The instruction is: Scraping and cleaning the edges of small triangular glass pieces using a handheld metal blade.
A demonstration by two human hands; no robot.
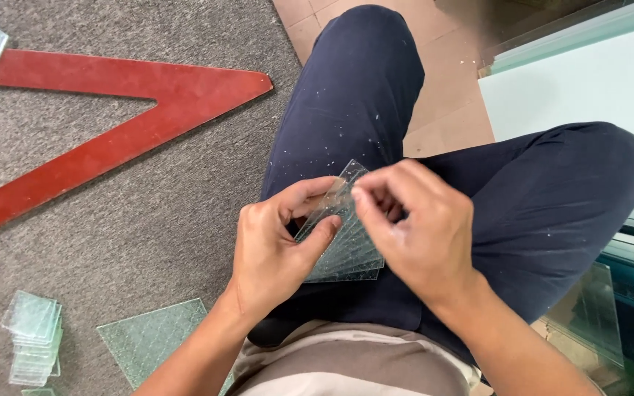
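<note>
Two hands hold one fanned set of small clear wired-glass rectangles [346,246] over the lap.

Set position: frame centre, above dark navy trousers [537,213]; piece count probably four or five, edges overlap. Left hand [273,249]: fingers curled, thumb clamped on the set's lower edge. Right hand [416,227]: fingers bunched, pinching the top corner at 12 o'clock of the set. One stack of small glass squares [32,337] lies at 8 o'clock; one larger wired-glass sheet [155,341] at 7 o'clock; one red wooden triangular frame [111,125] at 10 o'clock, on grey carpet [148,220].
</note>
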